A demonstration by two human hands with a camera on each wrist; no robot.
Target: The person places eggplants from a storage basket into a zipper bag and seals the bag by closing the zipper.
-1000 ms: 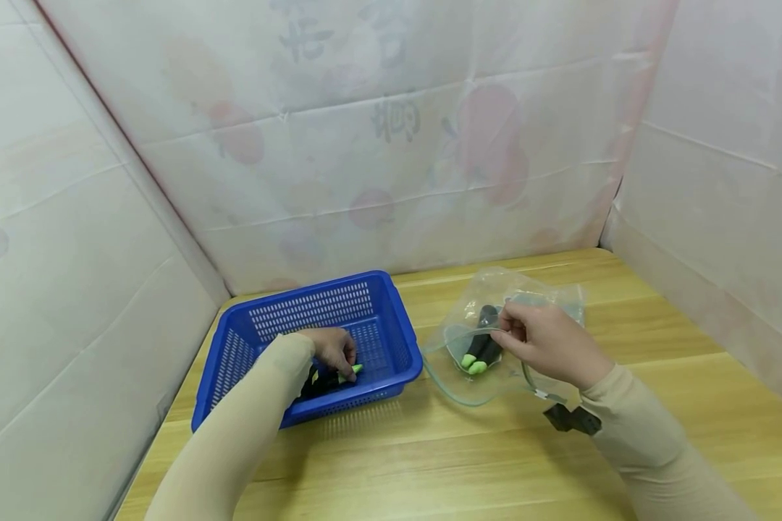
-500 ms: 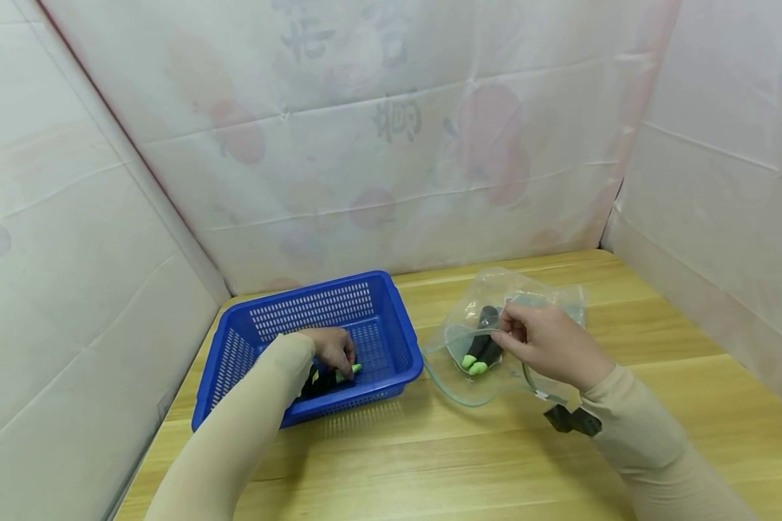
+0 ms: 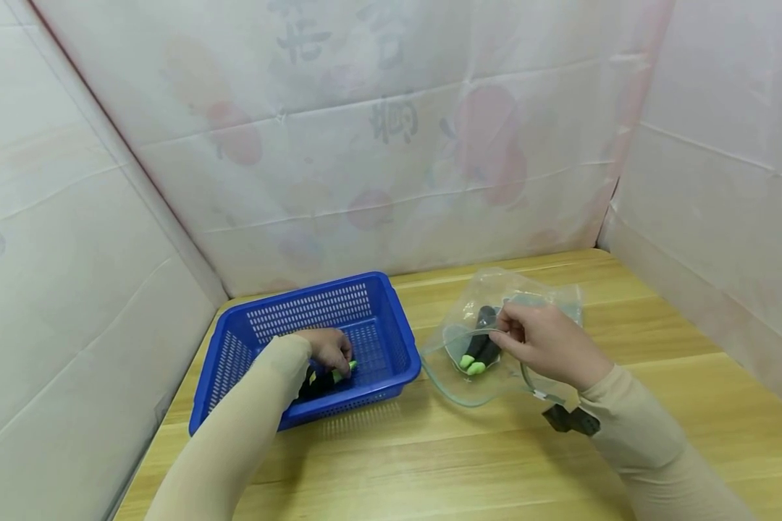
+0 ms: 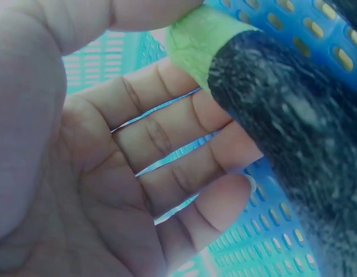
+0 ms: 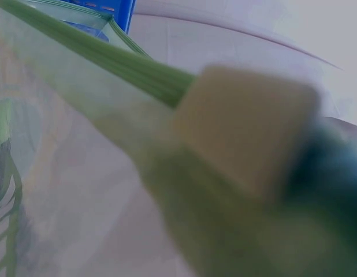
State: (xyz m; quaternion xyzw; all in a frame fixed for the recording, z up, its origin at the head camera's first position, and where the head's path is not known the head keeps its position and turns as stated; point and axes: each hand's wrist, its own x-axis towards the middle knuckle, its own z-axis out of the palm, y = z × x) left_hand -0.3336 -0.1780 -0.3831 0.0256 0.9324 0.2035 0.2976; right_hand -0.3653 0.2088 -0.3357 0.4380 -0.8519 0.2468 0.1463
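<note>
- Head view, change: almost nothing is shifting; against the two preceding pictures, both hands are keeping their places, and the scene as a whole is drifting very slightly, probably from the camera.
- Left hand (image 3: 331,349): reaching down into the basket; its grip is closing narrowly on the eggplant (image 4: 300,109), thumb and forefinger pinching the green cap, the other fingers bending loosely.
- Eggplant, held: lying within the blue basket (image 3: 402,318); whether it is touching the basket floor or hanging just above cannot be told.
- Dark object (image 4: 353,10): showing only in part beside the held eggplant, in the left wrist view's corner; possibly another of the same kind.
- Right hand (image 3: 550,344): its grip is pinching the upper edge of the bag (image 3: 489,282), fingertips drawing close together.
- Bag, clear: lying on the table (image 3: 391,470) to the right of the basket; its mouth is gaping toward the near side.
- Bagged pair (image 3: 478,340), two more eggplants: lying side by side in the bag, green caps pointing to the mouth.
- Bearing on the work, a judgement: things are pausing at the pinch; the held eggplant is not yet leaving the basket, while the right hand is keeping the mouth apart.
</note>
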